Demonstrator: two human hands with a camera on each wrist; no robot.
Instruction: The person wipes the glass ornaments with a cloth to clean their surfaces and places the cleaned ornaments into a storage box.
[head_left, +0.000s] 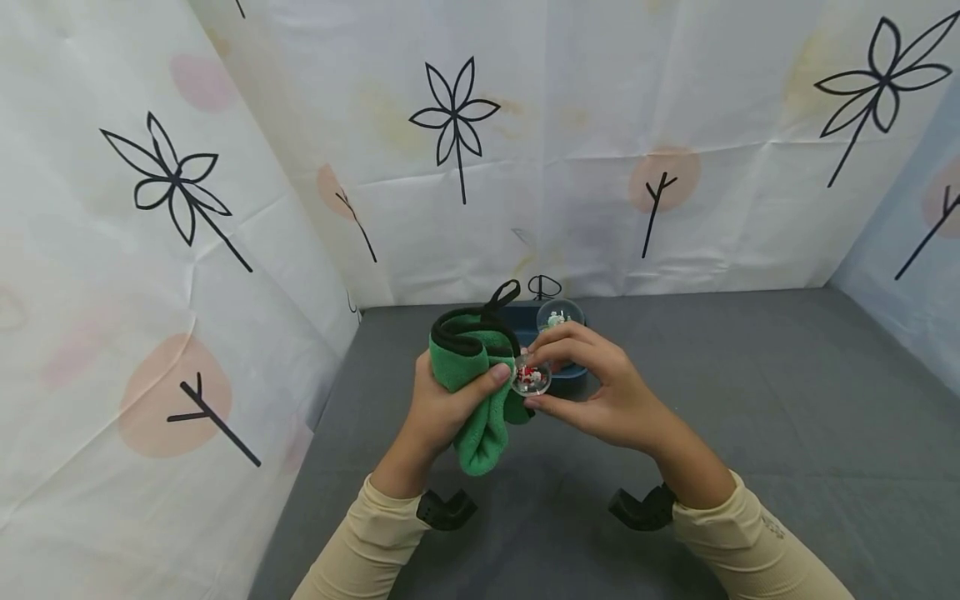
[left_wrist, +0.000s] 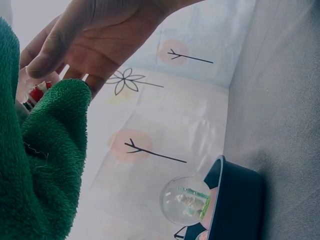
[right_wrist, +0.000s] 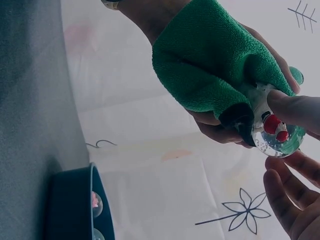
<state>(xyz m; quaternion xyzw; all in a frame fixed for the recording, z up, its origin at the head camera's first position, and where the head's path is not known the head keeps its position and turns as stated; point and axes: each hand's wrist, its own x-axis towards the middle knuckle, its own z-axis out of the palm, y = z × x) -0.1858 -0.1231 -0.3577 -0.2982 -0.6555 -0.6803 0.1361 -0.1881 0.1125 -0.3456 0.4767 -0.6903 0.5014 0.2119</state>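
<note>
My left hand [head_left: 438, 410] grips a bunched green cloth [head_left: 480, 446] with dark edging and a hanging loop, and its thumb lies over the cloth. Pinched between the thumb and fingers of my right hand [head_left: 609, 385] is a small clear snow globe [head_left: 531, 377] with a red and white figure inside. The cloth touches one side of this globe. In the right wrist view, the cloth [right_wrist: 200, 65] covers much of the left hand, and the globe [right_wrist: 277, 131] shows beside it. Part of the globe [left_wrist: 37, 94] is hidden behind the cloth in the left wrist view.
Behind the hands, a dark blue bin [left_wrist: 242, 200] stands on the grey tabletop [head_left: 750, 400]. Another snow globe [head_left: 560, 315] with a pale figure sits in it, and a globe with something pink [right_wrist: 96, 204] shows there too. Patterned white cloth walls [head_left: 585, 100] enclose the table.
</note>
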